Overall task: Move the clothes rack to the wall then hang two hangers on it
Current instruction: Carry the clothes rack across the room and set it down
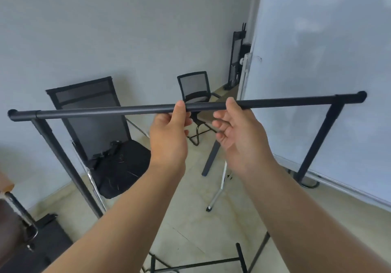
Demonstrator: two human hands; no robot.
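Observation:
The black clothes rack (105,111) stands in front of me, its top bar running across the view at chest height, with slanted legs at both ends. My left hand (169,130) holds the bar near its middle, thumb over the top and fingers curled underneath. My right hand (237,128) is just to the right of it. Its thumb rests against the bar, while its fingers hang loose and apart below the bar. No hangers are in view.
A black mesh chair (95,128) stands right behind the rack on the left, and a second chair (194,88) sits farther back by a table. A large whiteboard (317,82) on a stand fills the right side. The pale wall (105,29) lies beyond.

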